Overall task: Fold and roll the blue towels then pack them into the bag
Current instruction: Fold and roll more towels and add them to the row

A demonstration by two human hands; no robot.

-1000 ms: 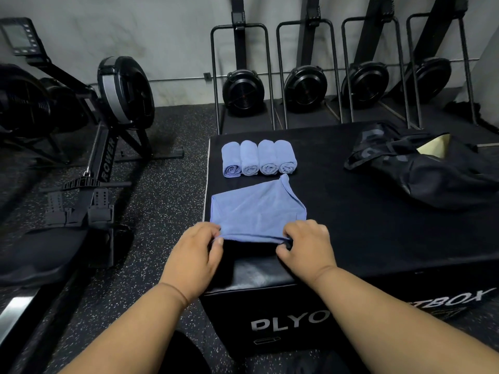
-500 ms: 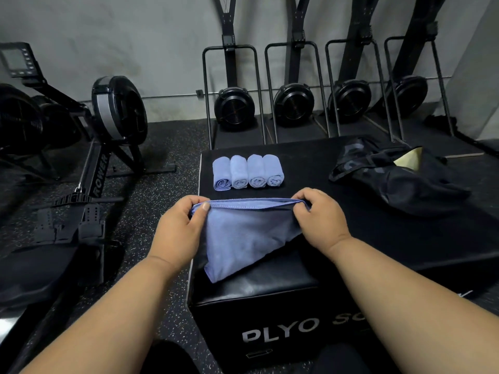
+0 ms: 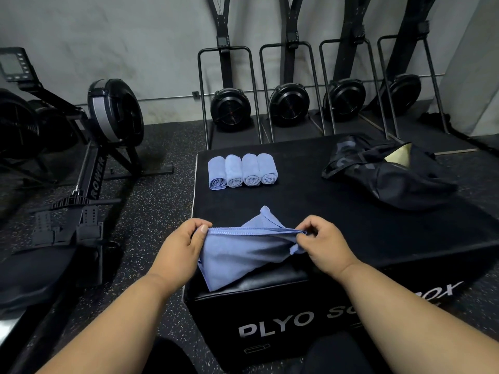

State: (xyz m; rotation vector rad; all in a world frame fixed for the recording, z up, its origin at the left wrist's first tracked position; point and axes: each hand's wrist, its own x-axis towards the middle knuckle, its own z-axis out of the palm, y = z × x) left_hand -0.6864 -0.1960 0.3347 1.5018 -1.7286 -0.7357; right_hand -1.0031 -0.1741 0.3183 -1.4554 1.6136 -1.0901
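A loose blue towel [image 3: 243, 255] is held up over the near part of a black plyo box [image 3: 310, 211]. My left hand [image 3: 181, 249] pinches its left top corner and my right hand [image 3: 324, 244] pinches the right one, so the hemmed edge runs taut between them. The cloth hangs down to the box's front edge, and one corner pokes up behind the hem. Several rolled blue towels [image 3: 242, 171] lie side by side at the box's far left. A black bag [image 3: 388, 174] lies open at the far right, showing a pale lining.
A rowing machine [image 3: 108, 136] stands on the speckled floor to the left. Several upright machines with black flywheels [image 3: 289, 106] line the back wall. The box's front face carries white lettering.
Both hands lifted the towel's near edge off the box and raised it. The towel now hangs from that edge, and its far corner has folded up behind.
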